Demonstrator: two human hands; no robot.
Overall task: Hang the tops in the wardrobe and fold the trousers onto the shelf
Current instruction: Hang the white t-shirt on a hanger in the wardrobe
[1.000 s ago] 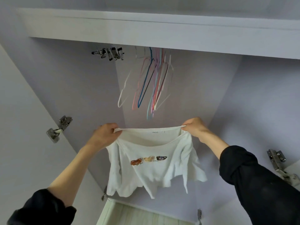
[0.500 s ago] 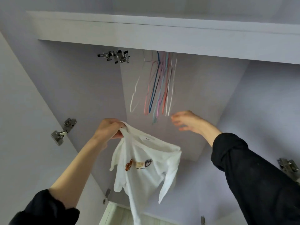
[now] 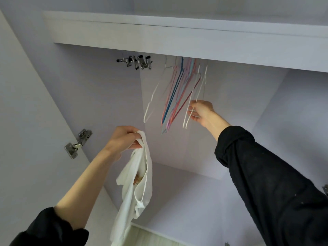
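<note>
Two hands reach up into an open wardrobe [image 3: 106, 89]. The left hand [image 3: 122, 138] grips a white top [image 3: 132, 192] by its upper edge, the cloth hanging limp below. The right hand [image 3: 200, 110] pinches white hangers [image 3: 195, 96] at the right end of a coloured bunch [image 3: 175, 96] hanging overhead.

Soft cloth, thin coated wire and matt panels.

We see the white top [image 3: 136, 189] as soft, matt cloth, limp and creased, with a rough raw edge at its hem. The hangers [image 3: 174, 96] look like thin wire with a smooth coloured coating, white, pink, blue and dark red. The clips [image 3: 137, 62] and the hinge [image 3: 78, 143] are bare shiny metal. The wardrobe wall [image 3: 99, 103] looks smooth and matt, pale lilac. Our sleeves [image 3: 276, 192] are black matt cloth with specks of lint.
</note>
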